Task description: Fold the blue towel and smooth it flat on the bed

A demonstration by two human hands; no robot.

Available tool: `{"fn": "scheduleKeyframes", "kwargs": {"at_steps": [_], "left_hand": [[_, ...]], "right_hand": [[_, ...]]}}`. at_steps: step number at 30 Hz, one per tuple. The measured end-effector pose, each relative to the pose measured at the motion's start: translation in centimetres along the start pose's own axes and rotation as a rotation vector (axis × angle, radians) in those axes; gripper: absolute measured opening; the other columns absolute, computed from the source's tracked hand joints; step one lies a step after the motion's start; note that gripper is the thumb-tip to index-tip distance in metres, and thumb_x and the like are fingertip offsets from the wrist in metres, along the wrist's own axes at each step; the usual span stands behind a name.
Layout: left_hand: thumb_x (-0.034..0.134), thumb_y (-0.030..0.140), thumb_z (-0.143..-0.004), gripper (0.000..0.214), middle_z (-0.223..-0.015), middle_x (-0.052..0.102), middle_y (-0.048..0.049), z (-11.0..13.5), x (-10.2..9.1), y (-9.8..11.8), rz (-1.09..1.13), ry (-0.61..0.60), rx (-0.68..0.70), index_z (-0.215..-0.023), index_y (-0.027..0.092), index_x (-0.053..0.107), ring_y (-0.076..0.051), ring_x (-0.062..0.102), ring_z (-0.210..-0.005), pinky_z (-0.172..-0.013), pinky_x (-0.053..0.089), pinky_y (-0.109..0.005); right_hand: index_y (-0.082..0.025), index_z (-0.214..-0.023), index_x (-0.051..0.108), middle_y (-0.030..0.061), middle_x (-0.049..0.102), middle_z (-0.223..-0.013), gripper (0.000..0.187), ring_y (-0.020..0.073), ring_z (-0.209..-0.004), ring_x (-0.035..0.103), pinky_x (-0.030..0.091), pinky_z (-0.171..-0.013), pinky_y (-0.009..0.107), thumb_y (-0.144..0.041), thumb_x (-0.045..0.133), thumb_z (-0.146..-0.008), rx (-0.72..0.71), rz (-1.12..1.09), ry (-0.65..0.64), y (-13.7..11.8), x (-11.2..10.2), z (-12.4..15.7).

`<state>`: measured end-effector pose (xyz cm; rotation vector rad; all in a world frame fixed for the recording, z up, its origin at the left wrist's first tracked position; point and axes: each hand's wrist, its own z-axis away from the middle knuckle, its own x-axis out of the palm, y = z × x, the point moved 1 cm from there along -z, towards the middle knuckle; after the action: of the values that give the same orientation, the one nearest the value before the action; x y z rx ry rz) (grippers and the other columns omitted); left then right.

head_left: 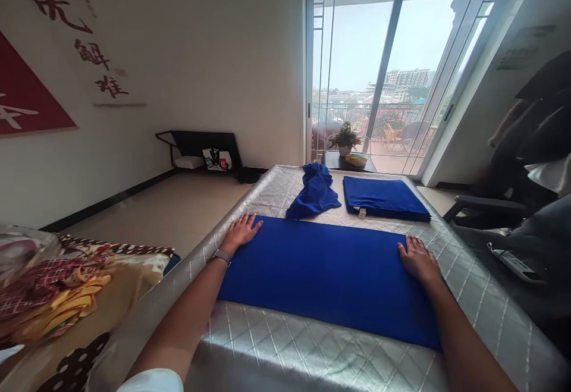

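A blue cloth, folded into a long flat rectangle, lies across the silver quilted table cover. My left hand rests flat on its far left corner, fingers stretched out. On the far right corner lies my right hand, its palm down and fingers extended. Just beyond the cloth is a crumpled blue cloth. To the right of that sits a neat stack of folded blue cloth with a small white tag at its near edge.
Left of the table, a surface holds piled red and yellow clothes. A potted plant stands on a small dark table by the glass door. At right are a dark armchair, a white power strip and a person in dark clothes.
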<state>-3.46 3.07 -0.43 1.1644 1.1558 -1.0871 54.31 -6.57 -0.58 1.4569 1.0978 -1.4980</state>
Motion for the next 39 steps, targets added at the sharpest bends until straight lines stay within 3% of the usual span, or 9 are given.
{"fn": "scheduleKeyframes", "kwargs": {"at_steps": [2, 5, 8, 11, 15, 19, 30, 33, 39], "left_hand": [[0.018, 0.068, -0.098, 0.079, -0.166, 0.015, -0.0111, -0.1, -0.7, 0.8, -0.002, -0.025, -0.057, -0.16, 0.019, 0.022, -0.03, 0.015, -0.152, -0.122, 0.011, -0.051], [0.019, 0.058, -0.101, 0.074, -0.165, 0.02, -0.0137, 0.6, -1.4, 4.7, -0.013, 0.128, -0.048, -0.159, 0.013, 0.025, -0.032, 0.017, -0.152, -0.122, 0.013, -0.05], [0.016, 0.051, -0.103, 0.067, -0.164, 0.023, -0.0102, 2.5, -0.7, 11.8, 0.021, 0.212, 0.258, -0.158, 0.014, 0.027, -0.027, 0.019, -0.152, -0.123, 0.015, -0.043], [0.013, 0.055, -0.103, 0.067, -0.163, 0.028, -0.0071, 4.8, 1.1, 18.9, 0.079, 0.11, 0.582, -0.156, 0.019, 0.033, -0.023, 0.021, -0.151, -0.124, 0.015, -0.041], [0.014, 0.064, -0.101, 0.073, -0.164, 0.025, -0.0069, 6.0, 2.5, 23.1, 0.139, 0.0, 0.66, -0.158, 0.021, 0.03, -0.024, 0.018, -0.152, -0.124, 0.013, -0.044], [0.014, 0.065, -0.101, 0.072, -0.164, 0.024, -0.0049, 5.2, 2.3, 19.9, 0.137, 0.009, 0.588, -0.159, 0.024, 0.027, -0.024, 0.017, -0.152, -0.124, 0.013, -0.045], [0.016, 0.061, -0.101, 0.074, -0.165, 0.02, -0.0094, 1.0, 0.8, 1.1, 0.036, 0.055, 0.099, -0.159, 0.015, 0.024, -0.025, 0.016, -0.153, -0.123, 0.012, -0.045], [0.015, 0.063, -0.1, 0.077, -0.165, 0.018, -0.0097, 0.3, 0.8, -0.7, 0.047, 0.047, 0.03, -0.159, 0.015, 0.022, -0.025, 0.014, -0.153, -0.123, 0.013, -0.046], [0.013, 0.065, -0.1, 0.078, -0.165, 0.019, -0.0095, 0.5, 1.1, -0.5, 0.04, 0.078, 0.04, -0.159, 0.015, 0.024, -0.026, 0.016, -0.152, -0.123, 0.012, -0.046]], "right_hand": [[-0.006, -0.159, 0.022, 0.0098, 0.021, -0.166, 0.073, 0.0227, -0.152, 0.016, 0.012, -0.124, 0.043, -0.046, 0.01, -0.099, 0.001, -0.016, 0.011, 0.0, 0.0, 0.1], [-0.007, -0.158, 0.023, 0.0102, 0.021, -0.166, 0.073, 0.0229, -0.152, 0.016, 0.012, -0.124, 0.043, -0.046, 0.01, -0.099, 0.003, -0.033, 0.017, 0.1, 0.1, 0.0], [-0.007, -0.159, 0.023, 0.0091, 0.021, -0.166, 0.074, 0.0231, -0.152, 0.016, 0.012, -0.123, 0.043, -0.048, 0.01, -0.099, 0.001, -0.034, 0.011, 0.2, 0.3, -0.1], [-0.007, -0.159, 0.022, 0.0081, 0.02, -0.166, 0.074, 0.0228, -0.153, 0.015, 0.012, -0.123, 0.043, -0.048, 0.009, -0.098, 0.002, -0.028, 0.012, 0.2, 0.4, -0.2], [-0.007, -0.158, 0.023, 0.0088, 0.022, -0.166, 0.074, 0.0222, -0.152, 0.016, 0.012, -0.123, 0.043, -0.048, 0.009, -0.098, -0.001, -0.031, 0.028, 0.2, 0.4, -0.1], [-0.006, -0.158, 0.025, 0.0091, 0.022, -0.166, 0.074, 0.0224, -0.152, 0.016, 0.011, -0.124, 0.043, -0.048, 0.01, -0.098, -0.002, -0.026, 0.025, 0.3, 0.6, -0.2], [-0.006, -0.159, 0.022, 0.0087, 0.021, -0.166, 0.075, 0.0229, -0.153, 0.015, 0.012, -0.124, 0.044, -0.049, 0.009, -0.098, -0.008, -0.002, 0.02, 0.6, 0.6, -0.3], [-0.006, -0.159, 0.022, 0.0095, 0.021, -0.166, 0.076, 0.0231, -0.152, 0.016, 0.013, -0.123, 0.044, -0.05, 0.009, -0.098, -0.011, 0.006, 0.022, 0.8, 0.8, -0.5], [-0.005, -0.158, 0.023, 0.0109, 0.022, -0.165, 0.075, 0.0253, -0.152, 0.018, 0.016, -0.123, 0.047, -0.048, 0.011, -0.098, -0.011, 0.001, 0.033, 1.4, 1.2, -1.1]]}}
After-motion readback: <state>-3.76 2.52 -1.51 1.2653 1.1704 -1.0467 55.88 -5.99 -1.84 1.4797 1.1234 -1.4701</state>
